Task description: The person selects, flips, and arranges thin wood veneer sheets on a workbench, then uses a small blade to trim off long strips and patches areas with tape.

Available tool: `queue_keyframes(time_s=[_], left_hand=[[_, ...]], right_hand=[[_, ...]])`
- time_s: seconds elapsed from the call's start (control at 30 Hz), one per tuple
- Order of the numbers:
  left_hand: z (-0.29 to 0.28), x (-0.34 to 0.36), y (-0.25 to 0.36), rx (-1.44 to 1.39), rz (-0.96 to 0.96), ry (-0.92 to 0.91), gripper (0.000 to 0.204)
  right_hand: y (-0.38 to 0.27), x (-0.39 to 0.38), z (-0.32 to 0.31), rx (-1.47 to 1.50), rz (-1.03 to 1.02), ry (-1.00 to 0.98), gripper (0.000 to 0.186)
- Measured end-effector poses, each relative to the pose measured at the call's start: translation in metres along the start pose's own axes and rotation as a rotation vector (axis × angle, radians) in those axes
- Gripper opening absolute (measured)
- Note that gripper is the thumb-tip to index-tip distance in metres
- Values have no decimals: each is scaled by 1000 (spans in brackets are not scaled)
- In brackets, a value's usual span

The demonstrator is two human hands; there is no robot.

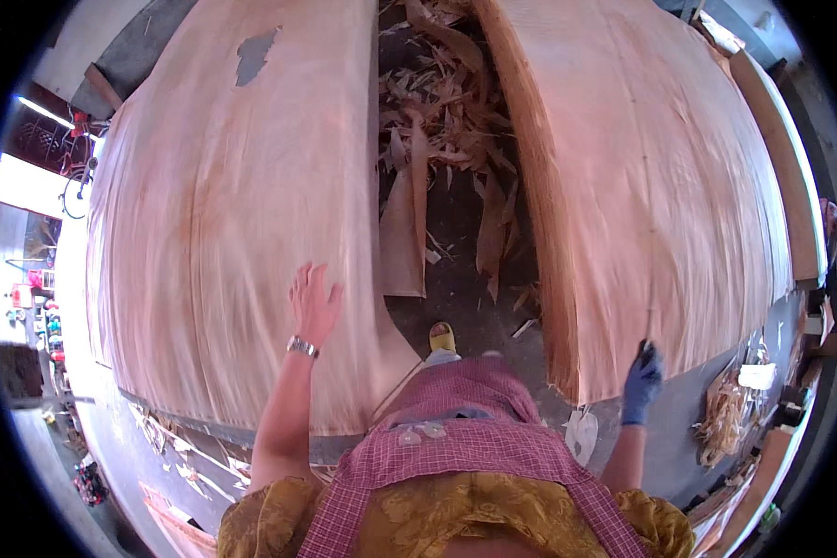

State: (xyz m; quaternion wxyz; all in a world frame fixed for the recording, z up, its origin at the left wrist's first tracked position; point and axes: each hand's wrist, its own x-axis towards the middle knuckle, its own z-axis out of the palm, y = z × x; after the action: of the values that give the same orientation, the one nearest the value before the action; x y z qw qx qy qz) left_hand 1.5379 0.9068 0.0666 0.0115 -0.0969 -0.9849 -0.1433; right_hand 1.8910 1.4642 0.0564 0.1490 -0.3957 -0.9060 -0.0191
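Observation:
My bare left hand (pixel 314 302), a metal watch at its wrist, is open over the lower right part of a broad stack of pale wood veneer sheets (pixel 195 186). I cannot tell whether it touches them. The top sheet has a ragged hole near its far end. My right hand (pixel 642 379), in a blue-grey glove, is closed on a thin stick (pixel 650 279), which reaches forward over a second veneer stack (pixel 707 205). The inner edge of that stack shows rough, darker layers.
Torn veneer scraps (pixel 442 121) litter the dark gap between the stacks. My foot in a yellow slipper (pixel 442 339) stands there. More scraps (pixel 721 418) lie on the grey floor at the right. A bicycle and small coloured items are at the far left, boards at the right rim.

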Motion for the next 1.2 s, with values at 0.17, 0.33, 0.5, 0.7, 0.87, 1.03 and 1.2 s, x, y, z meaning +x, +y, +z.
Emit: queue_keyframes(time_s=[0.17,0.33,0.5,0.7,0.87,1.03,1.2], left_hand=[[16,139,4,43,-4,-33,49],[42,268,-1,111,-38,-58,55],[66,364,-33,223,-12,16,67],[102,410,-54,300,106,3,61],[99,398,-54,190,-55,19,68],[121,426,-49,121,-121,-22,75],[121,400,-70,64,-220,0,79]], right_hand=[[-117,134,18,53,-67,4,31],[-292,145,176,524,-407,-508,27],[-409,119,359,300,-640,-1238,26],[-424,51,628,224,-626,-1306,29],[-496,104,709,181,-762,-1165,32],[-500,138,885,446,-383,-1265,39],[-512,110,883,460,-148,-1430,55]])
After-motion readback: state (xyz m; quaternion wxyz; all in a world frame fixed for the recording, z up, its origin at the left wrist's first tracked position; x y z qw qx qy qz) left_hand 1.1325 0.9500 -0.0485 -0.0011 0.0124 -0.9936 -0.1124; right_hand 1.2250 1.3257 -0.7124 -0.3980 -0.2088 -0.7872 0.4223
